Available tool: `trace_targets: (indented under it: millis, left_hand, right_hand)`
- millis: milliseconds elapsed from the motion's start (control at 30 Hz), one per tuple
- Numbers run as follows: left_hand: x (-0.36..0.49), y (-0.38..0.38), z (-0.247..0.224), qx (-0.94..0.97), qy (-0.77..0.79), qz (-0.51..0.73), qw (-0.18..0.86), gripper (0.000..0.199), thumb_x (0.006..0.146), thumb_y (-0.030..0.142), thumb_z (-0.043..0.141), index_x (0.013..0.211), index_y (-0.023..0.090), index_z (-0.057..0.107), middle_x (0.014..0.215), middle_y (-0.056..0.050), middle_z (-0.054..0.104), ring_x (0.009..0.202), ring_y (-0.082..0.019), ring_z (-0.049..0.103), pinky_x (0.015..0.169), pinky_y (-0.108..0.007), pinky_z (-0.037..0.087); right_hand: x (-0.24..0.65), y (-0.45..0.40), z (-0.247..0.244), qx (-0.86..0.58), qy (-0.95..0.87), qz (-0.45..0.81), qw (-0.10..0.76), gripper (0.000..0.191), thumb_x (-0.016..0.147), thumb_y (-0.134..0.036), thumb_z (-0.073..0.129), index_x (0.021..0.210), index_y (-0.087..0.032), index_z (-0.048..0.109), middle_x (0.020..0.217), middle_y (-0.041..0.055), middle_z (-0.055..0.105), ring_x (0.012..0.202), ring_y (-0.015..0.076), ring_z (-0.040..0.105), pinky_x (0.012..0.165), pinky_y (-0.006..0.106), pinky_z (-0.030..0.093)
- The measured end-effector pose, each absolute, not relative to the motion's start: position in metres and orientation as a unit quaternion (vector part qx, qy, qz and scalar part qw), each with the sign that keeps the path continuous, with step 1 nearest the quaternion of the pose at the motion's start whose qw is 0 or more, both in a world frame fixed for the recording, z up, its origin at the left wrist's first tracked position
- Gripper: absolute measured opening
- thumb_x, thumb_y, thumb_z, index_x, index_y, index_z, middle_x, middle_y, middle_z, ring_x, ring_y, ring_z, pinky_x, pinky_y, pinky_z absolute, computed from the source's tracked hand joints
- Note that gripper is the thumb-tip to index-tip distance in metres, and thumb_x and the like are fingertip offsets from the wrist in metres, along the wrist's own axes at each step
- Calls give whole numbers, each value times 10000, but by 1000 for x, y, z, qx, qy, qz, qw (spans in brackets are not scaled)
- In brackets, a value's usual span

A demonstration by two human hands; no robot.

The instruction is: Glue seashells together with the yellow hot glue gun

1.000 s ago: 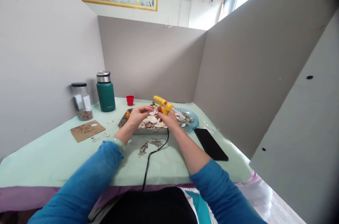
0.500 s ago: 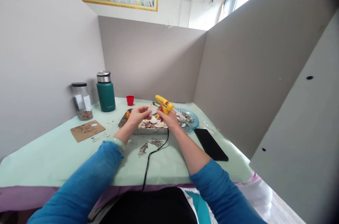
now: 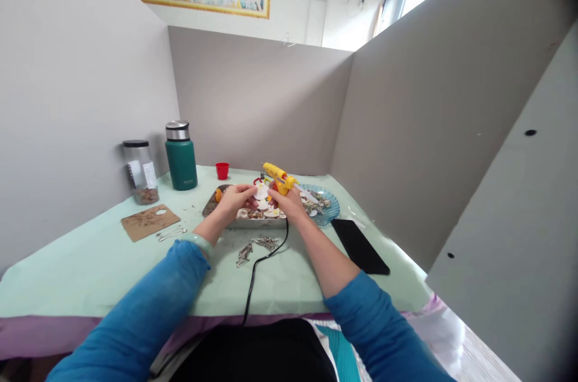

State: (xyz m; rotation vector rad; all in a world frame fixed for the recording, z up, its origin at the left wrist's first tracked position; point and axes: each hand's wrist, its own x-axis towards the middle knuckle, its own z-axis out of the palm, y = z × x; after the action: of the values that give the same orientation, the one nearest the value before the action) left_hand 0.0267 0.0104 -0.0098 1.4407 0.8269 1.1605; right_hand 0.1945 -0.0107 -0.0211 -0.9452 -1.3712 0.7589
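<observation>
My left hand (image 3: 237, 200) is closed on the edge of a small white disc (image 3: 261, 191) above the metal tray. Beside it, my right hand (image 3: 288, 201) is wrapped round a yellow glue gun (image 3: 279, 176), whose nozzle points up and to the left. The right fingertips are close to the disc; whether they touch it cannot be made out. Below both hands the metal tray (image 3: 257, 224) holds white and brown pieces. A black cord (image 3: 253, 274) runs from near the right hand to the table's front edge.
A blue plate (image 3: 335, 209) of small pieces and a black phone-like slab (image 3: 360, 246) lie right. Metal clips (image 3: 244, 254) lie in front. Leftward are a brown card (image 3: 149, 222), jar (image 3: 141, 172), green bottle (image 3: 181, 160) and red cup (image 3: 222, 171). Partitions (image 3: 262, 102) surround the table.
The white disc has moved slightly down and is turned a little differently between my hands. The glue gun has barely shifted.
</observation>
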Motion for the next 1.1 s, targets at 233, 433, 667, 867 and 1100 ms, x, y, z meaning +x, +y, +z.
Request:
trace_targets:
  millis: [233, 433, 667, 867, 1100]
  left_hand:
    - [27, 11, -10, 601, 342, 474, 545, 319, 666, 366, 714, 801, 96, 613, 538, -56, 628, 472, -140, 599, 518, -257, 513]
    - [27, 8, -8, 591, 316, 476, 570, 299, 669, 317, 711, 825, 77, 623, 563, -64, 631, 502, -144, 603, 540, -277, 525]
    - [27, 6, -5, 587, 290, 476, 587, 305, 665, 252, 712, 894, 66, 633, 614, -70, 646, 534, -156, 619, 549, -292, 535]
    - [26, 3, -6, 616, 261, 454, 589, 354, 685, 309, 726, 951, 101, 622, 740, -70, 661, 644, -170, 656, 606, -298, 550]
    - [29, -3, -3, 663, 242, 404, 581, 439, 681, 317, 732, 1068, 145, 619, 1016, -119, 659, 860, -220, 664, 725, -331, 548]
  right_hand:
    - [195, -14, -19, -409, -593, 329, 610, 292, 680, -316, 636, 932, -171, 614, 539, -27, 576, 467, 108, 541, 458, 220, 463]
    - [193, -15, -16, -411, -570, 343, 623, 281, 664, -290, 635, 912, -162, 602, 548, -25, 566, 449, 102, 526, 430, 210, 441]
    - [194, -7, -21, -393, -555, 349, 645, 268, 655, -281, 635, 892, -166, 589, 605, -15, 577, 452, 99, 520, 409, 206, 427]
    - [195, -6, -21, -396, -552, 353, 644, 281, 656, -300, 644, 900, -179, 579, 640, -11, 583, 464, 100, 519, 404, 206, 424]
    - [195, -10, -19, -403, -573, 343, 626, 295, 663, -340, 661, 904, -188, 584, 691, 1, 611, 486, 101, 529, 436, 215, 441]
